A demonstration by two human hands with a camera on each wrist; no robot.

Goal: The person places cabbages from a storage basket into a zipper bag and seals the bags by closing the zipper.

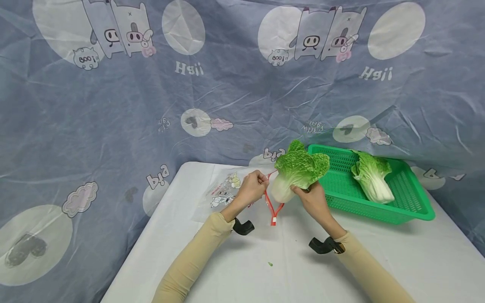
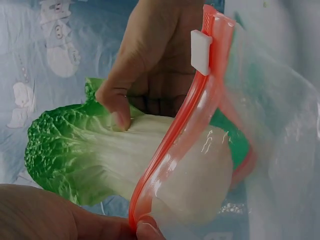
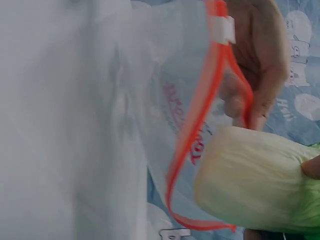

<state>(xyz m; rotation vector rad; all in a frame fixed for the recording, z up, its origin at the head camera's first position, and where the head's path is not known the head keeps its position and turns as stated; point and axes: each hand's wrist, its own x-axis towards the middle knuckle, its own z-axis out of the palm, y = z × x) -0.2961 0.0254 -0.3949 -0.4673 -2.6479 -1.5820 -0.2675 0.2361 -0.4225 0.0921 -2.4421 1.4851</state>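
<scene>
My right hand has the nearer cabbage in its grip, the thumb pressed against the pale stalk just below the leaves and the other fingers largely hidden behind it. The cabbage sits up and to the left of that hand, tilted, its frilly green leaves uppermost and its white base pointing down towards my left side.

My left hand is closed in a pinch, thumb and fingertips on the red rim of a clear bag. It is just beside the cabbage, with the rim between it and the white base. The bag's mouth gapes, and a white slider sits near one end of the rim. From my left wrist, the base shows through the clear film at the mouth; I cannot tell exactly how deep it reaches.

To the right of my right hand, a second cabbage lies in a green basket on the white counter. A small green scrap lies nearer me.
</scene>
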